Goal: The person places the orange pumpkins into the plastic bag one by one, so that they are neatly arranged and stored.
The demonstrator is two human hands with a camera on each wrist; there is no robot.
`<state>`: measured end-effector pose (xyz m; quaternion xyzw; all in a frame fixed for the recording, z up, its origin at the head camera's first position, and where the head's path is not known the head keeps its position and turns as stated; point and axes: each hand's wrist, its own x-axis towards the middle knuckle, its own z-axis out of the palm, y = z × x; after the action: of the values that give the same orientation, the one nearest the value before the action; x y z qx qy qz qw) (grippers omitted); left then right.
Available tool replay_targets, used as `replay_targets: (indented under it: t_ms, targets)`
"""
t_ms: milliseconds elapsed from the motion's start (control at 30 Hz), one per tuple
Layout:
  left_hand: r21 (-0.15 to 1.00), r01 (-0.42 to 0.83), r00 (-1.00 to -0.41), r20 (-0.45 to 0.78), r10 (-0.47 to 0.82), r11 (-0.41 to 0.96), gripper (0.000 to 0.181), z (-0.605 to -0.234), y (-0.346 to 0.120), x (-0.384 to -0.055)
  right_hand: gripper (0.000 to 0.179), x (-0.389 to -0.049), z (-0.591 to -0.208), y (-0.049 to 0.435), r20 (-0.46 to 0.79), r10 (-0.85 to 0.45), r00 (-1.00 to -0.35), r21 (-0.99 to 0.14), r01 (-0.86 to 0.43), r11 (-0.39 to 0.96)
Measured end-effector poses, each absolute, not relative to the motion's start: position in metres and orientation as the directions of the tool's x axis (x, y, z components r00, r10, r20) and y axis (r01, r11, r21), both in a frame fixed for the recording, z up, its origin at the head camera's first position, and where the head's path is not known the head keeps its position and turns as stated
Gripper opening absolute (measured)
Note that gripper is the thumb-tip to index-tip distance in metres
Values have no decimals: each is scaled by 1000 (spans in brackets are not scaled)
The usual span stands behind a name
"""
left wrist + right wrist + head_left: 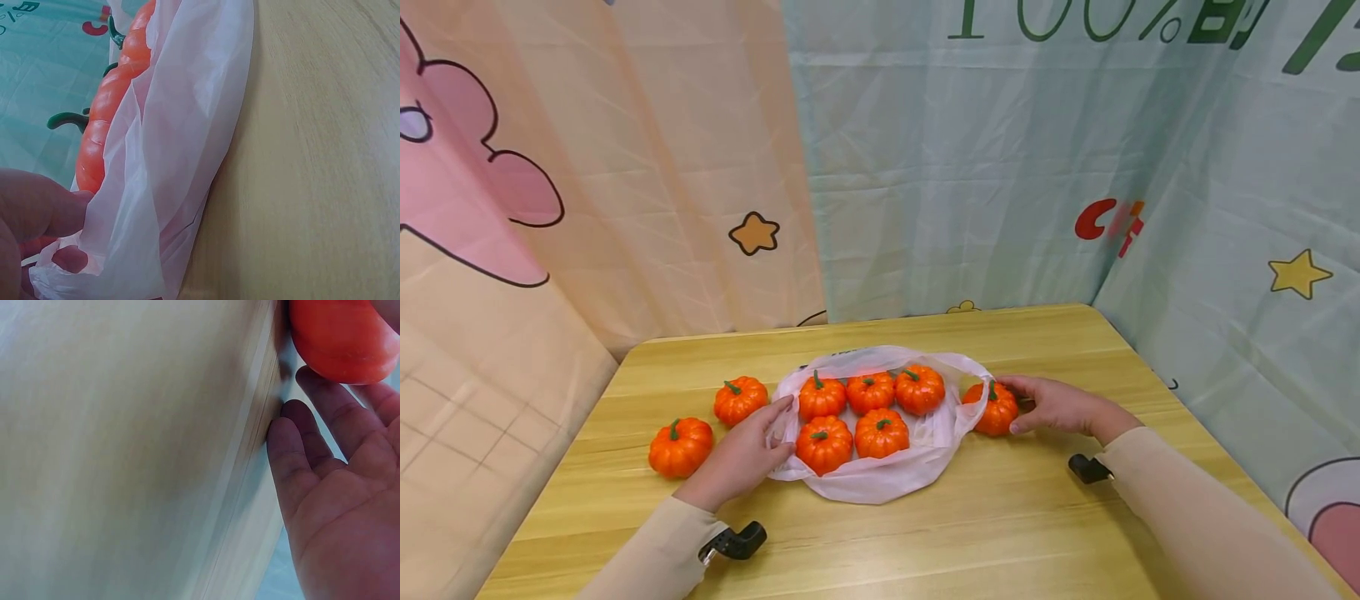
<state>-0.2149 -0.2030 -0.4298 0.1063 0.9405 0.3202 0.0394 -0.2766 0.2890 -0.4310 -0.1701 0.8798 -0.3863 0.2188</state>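
A thin white plastic bag (pixel 880 487) lies opened wide on the table, with several small orange pumpkins (pixel 882 432) with green stems inside. At its left edge my left hand (pixel 747 457) pinches the bag's rim; in the left wrist view the thumb (pixel 47 206) presses on the plastic (pixel 181 125). On the other side my right hand (pixel 1060 406) holds a pumpkin (pixel 997 415) between thumb and fingers. The bag's right rim overlaps this pumpkin in the head view. Its underside (pixel 344 347) shows against the fingertips in the right wrist view.
Two more pumpkins stand on the table left of the bag, one farther back (pixel 741 400) and one nearer (pixel 681 448), close to my left forearm. Printed cloth curtains (pixel 955 192) hang behind and beside the wooden table (pixel 970 542).
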Motion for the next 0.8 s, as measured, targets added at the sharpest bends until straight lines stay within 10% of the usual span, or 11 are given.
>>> replay_targets:
  t_ms: [800]
  targets:
    - [619,186,-971,-1,239,763,72,-429,-202,-214,85,-275,-433,292,-208,-491,-846,-772,-167,614]
